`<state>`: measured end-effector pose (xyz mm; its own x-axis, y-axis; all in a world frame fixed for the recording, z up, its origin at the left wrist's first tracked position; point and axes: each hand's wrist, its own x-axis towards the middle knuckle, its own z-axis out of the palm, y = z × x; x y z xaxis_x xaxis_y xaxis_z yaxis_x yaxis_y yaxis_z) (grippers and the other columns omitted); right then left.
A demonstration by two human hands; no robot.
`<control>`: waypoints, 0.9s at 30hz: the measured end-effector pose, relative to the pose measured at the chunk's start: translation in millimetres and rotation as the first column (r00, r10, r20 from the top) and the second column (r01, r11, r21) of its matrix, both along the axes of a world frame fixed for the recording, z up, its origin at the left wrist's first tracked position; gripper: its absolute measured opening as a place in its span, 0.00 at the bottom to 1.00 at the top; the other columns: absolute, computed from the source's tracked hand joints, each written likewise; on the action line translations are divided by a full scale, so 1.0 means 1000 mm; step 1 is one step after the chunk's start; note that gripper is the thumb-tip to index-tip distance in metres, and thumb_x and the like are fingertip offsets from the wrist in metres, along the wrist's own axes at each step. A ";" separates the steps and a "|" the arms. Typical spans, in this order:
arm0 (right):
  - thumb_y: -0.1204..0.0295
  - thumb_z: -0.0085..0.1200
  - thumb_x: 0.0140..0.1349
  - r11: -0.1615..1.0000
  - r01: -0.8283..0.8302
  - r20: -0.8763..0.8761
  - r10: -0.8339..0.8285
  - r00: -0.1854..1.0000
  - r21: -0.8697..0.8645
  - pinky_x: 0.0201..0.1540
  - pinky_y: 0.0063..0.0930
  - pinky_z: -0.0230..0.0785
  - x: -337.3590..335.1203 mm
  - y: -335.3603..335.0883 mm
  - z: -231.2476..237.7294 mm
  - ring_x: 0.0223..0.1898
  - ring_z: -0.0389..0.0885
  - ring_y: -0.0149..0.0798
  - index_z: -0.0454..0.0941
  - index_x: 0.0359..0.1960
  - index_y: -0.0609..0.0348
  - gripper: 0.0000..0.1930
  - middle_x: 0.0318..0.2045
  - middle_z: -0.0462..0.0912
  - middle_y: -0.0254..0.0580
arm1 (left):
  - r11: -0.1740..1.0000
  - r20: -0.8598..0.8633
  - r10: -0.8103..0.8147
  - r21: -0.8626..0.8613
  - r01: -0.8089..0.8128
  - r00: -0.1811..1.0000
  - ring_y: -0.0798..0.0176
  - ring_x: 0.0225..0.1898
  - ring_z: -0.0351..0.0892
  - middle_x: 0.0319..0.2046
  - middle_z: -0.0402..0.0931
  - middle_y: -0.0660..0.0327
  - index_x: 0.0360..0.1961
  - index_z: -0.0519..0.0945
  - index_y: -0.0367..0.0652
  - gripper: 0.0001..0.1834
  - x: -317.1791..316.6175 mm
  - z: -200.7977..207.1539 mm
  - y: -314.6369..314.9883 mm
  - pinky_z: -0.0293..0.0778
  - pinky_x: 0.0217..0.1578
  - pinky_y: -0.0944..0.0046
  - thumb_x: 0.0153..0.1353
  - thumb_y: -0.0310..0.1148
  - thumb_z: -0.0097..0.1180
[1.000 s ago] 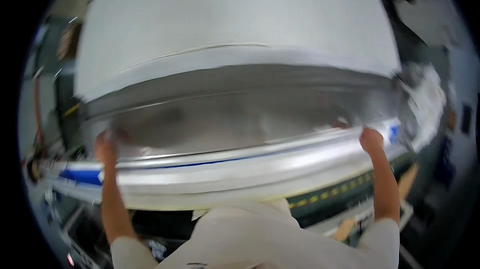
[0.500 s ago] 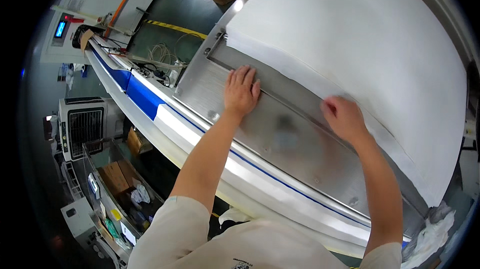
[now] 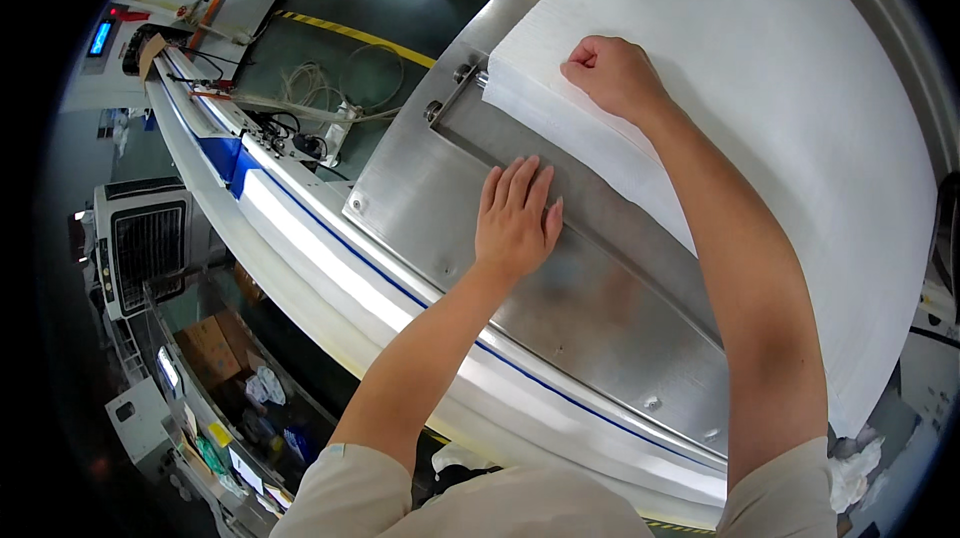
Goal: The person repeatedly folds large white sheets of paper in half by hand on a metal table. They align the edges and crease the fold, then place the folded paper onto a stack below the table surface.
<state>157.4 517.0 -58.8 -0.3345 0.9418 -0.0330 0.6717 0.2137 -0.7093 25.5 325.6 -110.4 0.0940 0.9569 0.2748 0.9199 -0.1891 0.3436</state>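
My left hand (image 3: 516,220) lies flat on a brushed metal plate (image 3: 590,338), fingers stretched toward the raised metal strip that runs across it. Beyond the strip, a broad white sheet or stack of sheets (image 3: 790,128) covers the far side, its near edge slightly wavy. Over this white material, near its far left part, my right hand (image 3: 618,80) is closed in a fist. Nothing shows between its fingers; whether its underside touches the sheet I cannot tell. My right forearm crosses above the sheet's near edge and hides part of it.
A long white rail (image 3: 400,308) with a blue line runs between my body and the plate. Screw fittings (image 3: 434,110) stand at the plate's far left corner. Coiled cables (image 3: 305,83) lie on the floor to the left. Crumpled clear plastic (image 3: 853,473) hangs at the lower right.
My right fist has moved far and left, from the near edge of the white sheet to over its far left part. My left hand stays flat on the plate. The view has shifted slightly.
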 end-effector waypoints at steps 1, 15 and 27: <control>0.64 0.54 0.50 1.000 0.015 0.021 -0.015 1.000 0.004 0.38 0.37 0.73 -0.001 0.000 0.000 0.32 0.81 0.47 0.81 0.28 0.56 0.10 0.30 0.83 0.43 | 1.000 -0.007 -0.001 -0.007 0.001 1.000 0.53 0.59 0.64 0.55 0.68 0.55 0.53 0.72 0.43 0.21 0.000 0.000 0.000 0.55 0.62 0.50 0.57 0.37 0.52; 0.63 0.54 0.49 0.992 0.129 0.139 -0.127 0.982 -0.002 0.37 0.37 0.73 -0.004 -0.001 0.006 0.33 0.81 0.46 0.82 0.28 0.49 0.09 0.29 0.83 0.39 | 0.953 -0.127 -0.026 0.297 0.063 0.992 0.52 0.59 0.64 0.57 0.66 0.56 0.55 0.70 0.48 0.25 -0.036 0.023 0.113 0.57 0.59 0.51 0.54 0.31 0.52; 0.61 0.56 0.47 0.981 0.162 0.109 -0.151 0.982 -0.101 0.39 0.30 0.73 -0.001 0.007 0.010 0.32 0.82 0.39 0.83 0.29 0.53 0.12 0.27 0.84 0.39 | 0.954 -0.131 -0.021 0.293 0.059 0.991 0.53 0.55 0.67 0.53 0.69 0.59 0.50 0.72 0.50 0.20 -0.043 0.016 0.111 0.58 0.56 0.52 0.54 0.35 0.54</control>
